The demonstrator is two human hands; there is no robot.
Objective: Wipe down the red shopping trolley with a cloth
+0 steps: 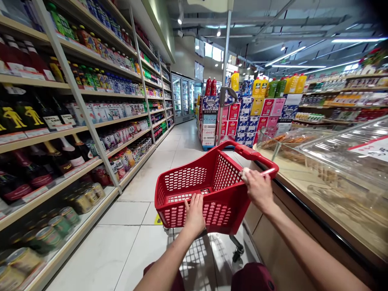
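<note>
A red plastic shopping basket on wheels (194, 178) stands tilted on the white tiled aisle floor in front of me. It looks empty inside. My left hand (194, 216) rests on its near rim with the fingers curled over the edge. My right hand (257, 188) grips the red handle bar (253, 155) at the basket's right side, fingers wrapped round it, with something small and white under the fingers that I cannot make out.
Tall shelves (91, 101) of bottles, cans and jars line the left. A glass-covered food counter (333, 169) runs along the right, close to the basket. A stacked display of boxes and bottles (242, 113) and a steel pole (226, 72) stand ahead; fridges (182, 97) at the far end.
</note>
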